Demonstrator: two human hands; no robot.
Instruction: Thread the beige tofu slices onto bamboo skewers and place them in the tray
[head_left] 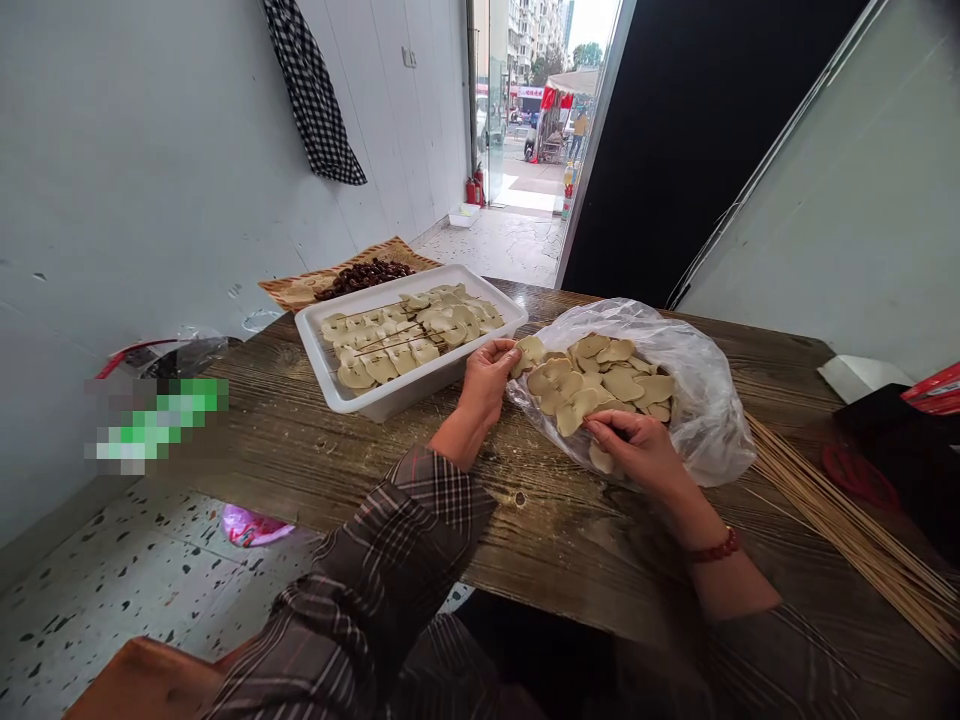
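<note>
My left hand [487, 385] is closed in a pinch on a thin pale beige slice [529, 352] with a wavy edge. It hovers between the tray and the bag; whether a skewer runs through the slice I cannot tell. My right hand [643, 452] pinches the edge of another pale slice [576, 412] at the front of the pile. Many such slices [621, 384] lie heaped in an open clear plastic bag [709, 400]. To the left stands a white plastic tray [409, 392], where slices threaded on thin skewers [386, 340] lie in rows.
Long bamboo sticks [847, 510] lie at the right of the dark wooden table [420, 470]. Dark reddish-brown pieces [367, 278] rest on patterned paper [289, 292] behind the tray. A black box [892, 450] stands at the right edge. Beyond the table is a doorway.
</note>
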